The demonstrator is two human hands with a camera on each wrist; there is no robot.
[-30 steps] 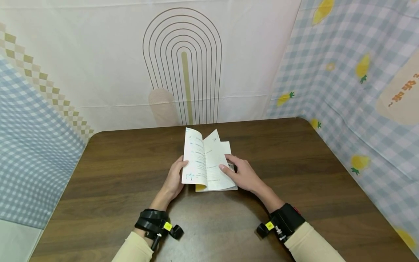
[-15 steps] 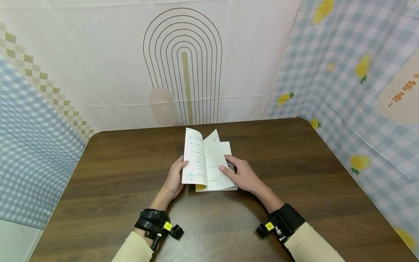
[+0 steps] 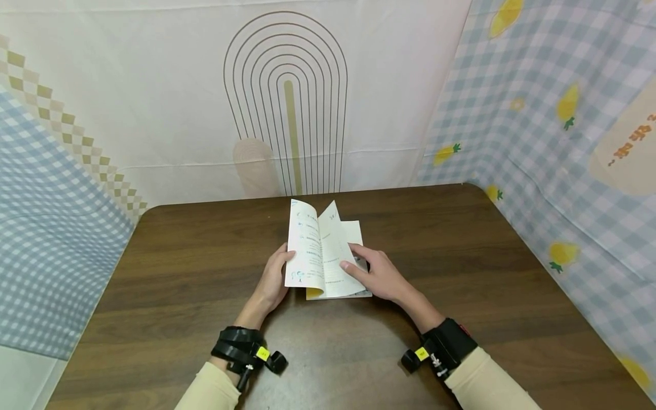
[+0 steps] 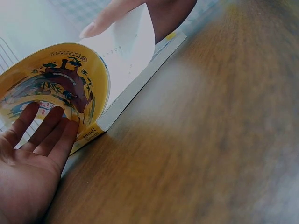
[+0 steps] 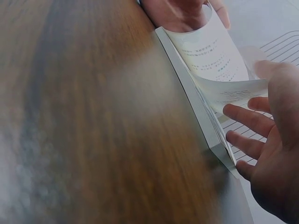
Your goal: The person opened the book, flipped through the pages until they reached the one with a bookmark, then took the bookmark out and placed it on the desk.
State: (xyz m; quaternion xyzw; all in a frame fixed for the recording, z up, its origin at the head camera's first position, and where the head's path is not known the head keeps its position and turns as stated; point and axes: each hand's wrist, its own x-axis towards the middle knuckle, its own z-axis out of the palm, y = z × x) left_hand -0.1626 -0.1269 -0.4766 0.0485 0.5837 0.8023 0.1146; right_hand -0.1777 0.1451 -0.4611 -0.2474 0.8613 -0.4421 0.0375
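An open book (image 3: 306, 245) with white printed pages and a yellow illustrated cover (image 4: 70, 88) lies at the middle of the table. My left hand (image 3: 271, 278) holds its raised left side, thumb on the page and fingers behind the cover, as the left wrist view shows. On the other side, my right hand (image 3: 378, 272) pinches a lifted, bent page (image 3: 335, 245) between thumb and fingers. Beneath that page the right-hand stack of pages (image 3: 352, 230) shows at its top and lower right. In the right wrist view, the outer fingers (image 5: 247, 144) hang beside the page stack's edge.
The brown wooden table (image 3: 195, 245) extends around the book on every side. A white cloth (image 3: 154, 85) with arch lines hangs behind it, and blue checked cloth (image 3: 528, 142) hangs at the right. A black camera strap (image 3: 241, 350) circles each wrist.
My right hand has shifted slightly left, and the page it pinches has bent a little further leftward. My left hand and the raised side of the book stay put.
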